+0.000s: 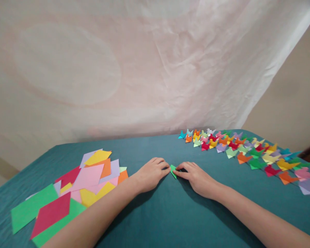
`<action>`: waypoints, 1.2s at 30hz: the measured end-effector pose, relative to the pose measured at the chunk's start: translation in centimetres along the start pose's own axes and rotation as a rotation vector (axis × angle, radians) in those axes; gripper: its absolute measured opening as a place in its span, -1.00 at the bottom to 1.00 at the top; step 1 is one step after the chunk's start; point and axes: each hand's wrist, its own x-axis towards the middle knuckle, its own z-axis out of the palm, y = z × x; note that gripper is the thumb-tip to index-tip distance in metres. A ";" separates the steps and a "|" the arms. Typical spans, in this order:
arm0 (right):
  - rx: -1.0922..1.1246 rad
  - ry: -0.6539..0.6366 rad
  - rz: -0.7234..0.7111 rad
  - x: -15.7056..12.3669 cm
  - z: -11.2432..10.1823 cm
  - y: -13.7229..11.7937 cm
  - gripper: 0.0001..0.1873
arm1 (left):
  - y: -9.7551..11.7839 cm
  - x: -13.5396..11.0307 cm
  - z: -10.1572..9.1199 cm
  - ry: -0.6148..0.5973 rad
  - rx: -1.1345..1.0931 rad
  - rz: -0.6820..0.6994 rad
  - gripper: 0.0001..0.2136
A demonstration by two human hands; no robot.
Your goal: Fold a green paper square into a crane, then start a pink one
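A small folded piece of green paper (173, 170) lies on the teal tablecloth (155, 213) in the middle. My left hand (151, 174) rests on the cloth just left of it, fingers curled and pinching its left edge. My right hand (195, 175) presses on its right side with closed fingertips. Both forearms reach in from the bottom of the view.
A loose pile of flat coloured paper sheets (77, 186) lies at the left, with green and red sheets nearest the front. Several small folded paper birds (237, 148) in many colours stand in rows at the right. A pale draped sheet (134, 69) hangs behind the table.
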 end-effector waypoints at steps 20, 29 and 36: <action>-0.038 -0.046 0.052 0.4 -0.7 -1.1 -0.54 | 2.6 0.3 0.0 -0.013 0.088 -0.004 -0.73; -0.026 -0.052 0.065 0.5 -0.8 -1.1 -0.51 | 3.0 0.2 -0.6 -0.094 0.082 -0.039 -0.67; -0.024 -0.033 0.069 0.2 -0.8 -1.2 -0.51 | 2.9 0.0 -0.7 -0.134 0.047 -0.064 -0.62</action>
